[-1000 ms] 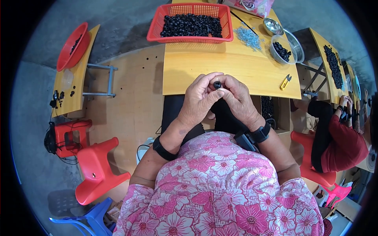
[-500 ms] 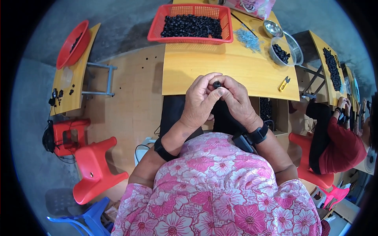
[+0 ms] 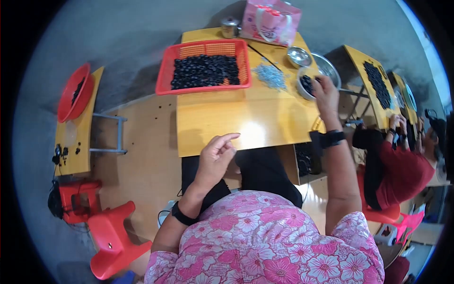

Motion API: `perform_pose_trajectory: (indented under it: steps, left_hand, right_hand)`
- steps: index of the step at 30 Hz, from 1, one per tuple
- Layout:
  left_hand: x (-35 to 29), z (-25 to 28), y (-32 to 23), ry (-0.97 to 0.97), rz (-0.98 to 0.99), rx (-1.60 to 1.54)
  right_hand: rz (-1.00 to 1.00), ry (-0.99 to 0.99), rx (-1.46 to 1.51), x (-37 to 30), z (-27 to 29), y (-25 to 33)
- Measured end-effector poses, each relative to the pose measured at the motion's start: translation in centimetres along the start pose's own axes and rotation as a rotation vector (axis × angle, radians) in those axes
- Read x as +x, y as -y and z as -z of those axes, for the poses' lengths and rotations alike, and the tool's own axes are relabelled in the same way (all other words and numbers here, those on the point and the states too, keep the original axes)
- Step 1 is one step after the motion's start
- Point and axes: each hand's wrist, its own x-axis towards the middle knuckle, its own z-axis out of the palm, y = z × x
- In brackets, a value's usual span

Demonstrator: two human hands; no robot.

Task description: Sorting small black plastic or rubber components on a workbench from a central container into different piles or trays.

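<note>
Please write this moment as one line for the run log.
left hand: open, near front edge of table; right hand: at bowl of black parts, hold unclear; red basket: holds black parts

Gray wall [image 3: 118,33] behind yellow wood counter [image 3: 208,118], w/ light [image 3: 253,132] glaring off its top nr the front edge. Tan floor [image 3: 146,137] below; red plastic chair [image 3: 112,227] at L, nr a yellow side table [image 3: 86,137] w/ gray metal legs [image 3: 119,137].

One clear tub [image 3: 304,93], one red basket [image 3: 208,89], two metal bowls [image 3: 299,57], one pink bag [image 3: 278,29]
</note>
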Motion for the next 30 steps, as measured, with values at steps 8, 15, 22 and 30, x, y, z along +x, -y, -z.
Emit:
perform_pose_trajectory:
  steps: [8, 15, 22, 30]
  left_hand:
    - [1.1, 1.3, 0.2, -0.011, 0.138, -0.088]
    - [3.0, 1.9, 0.9, 0.039, 0.264, -0.2]
    - [3.6, 3.0, 1.8, 0.048, 0.269, -0.155]
    - [3.4, 3.9, 3.1, 0.056, 0.238, -0.098]
  right_hand:
    - [-0.044, 0.188, -0.474, 1.4, -1.5, 0.8]
    - [0.342, 0.46, 0.035, 1.5, -10.8, 10.0]
    - [0.583, 0.766, -0.013, 3.0, -20.9, 11.6]
    - [0.736, 0.986, -0.136, 3.1, -25.0, 11.4]
